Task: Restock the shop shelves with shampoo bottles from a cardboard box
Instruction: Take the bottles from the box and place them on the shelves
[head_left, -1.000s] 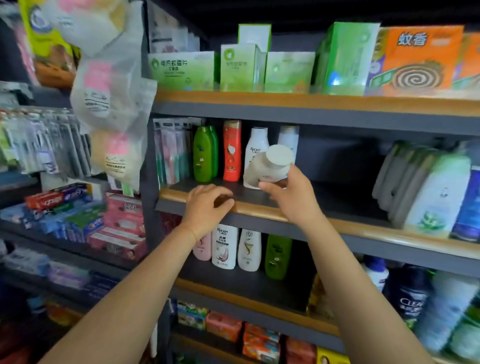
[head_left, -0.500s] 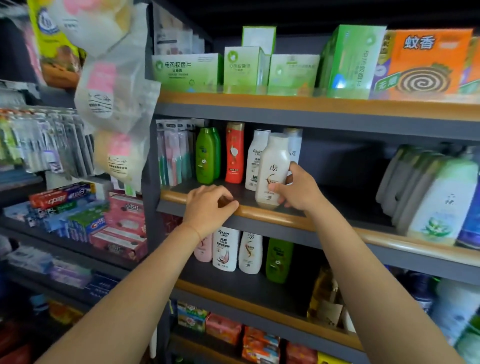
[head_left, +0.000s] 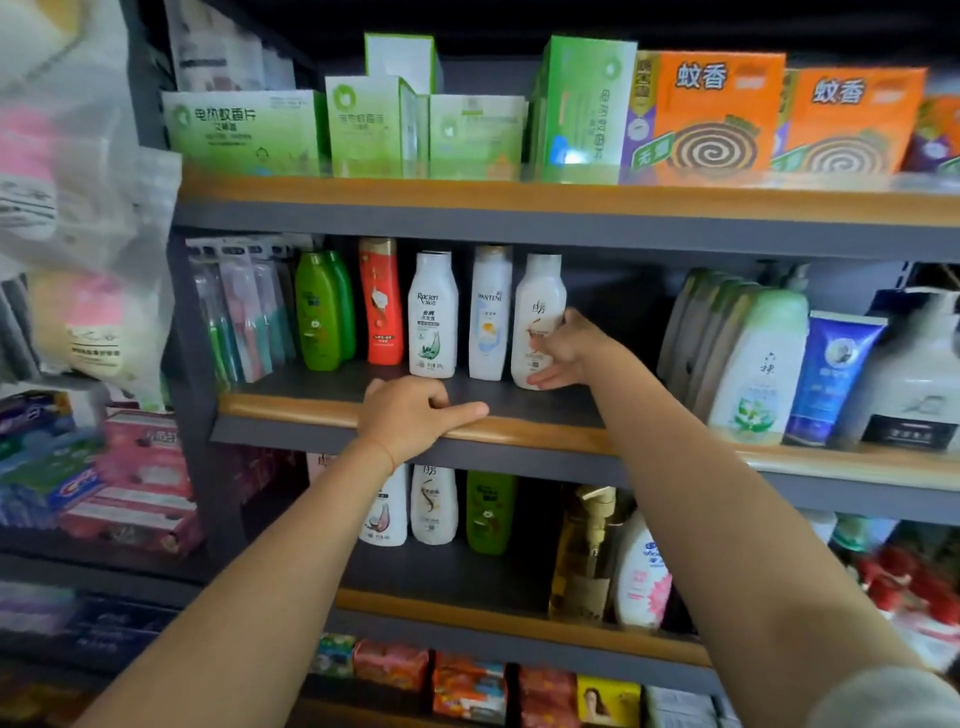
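A white shampoo bottle (head_left: 535, 306) stands upright at the back of the middle shelf (head_left: 545, 431), at the right end of a row with a Pantene bottle (head_left: 488, 312), a Racien bottle (head_left: 432, 317), a red bottle (head_left: 382, 301) and green bottles (head_left: 319, 312). My right hand (head_left: 563, 351) grips the white bottle's lower right side, thumb and fingers curled round it. My left hand (head_left: 410, 415) rests on the shelf's wooden front edge, fingers curled over it. The cardboard box is out of view.
Pale green bottles (head_left: 753, 364), a blue tube (head_left: 831, 374) and a pump bottle (head_left: 919, 379) fill the shelf's right part, with a gap between them and the white bottle. Boxes (head_left: 717, 119) line the top shelf. More bottles (head_left: 434, 506) stand below. Hanging bags (head_left: 78, 208) are at left.
My right hand has carried the white bottle from the shelf's front edge to the back, standing it beside the Pantene bottle. My left hand stayed on the shelf edge.
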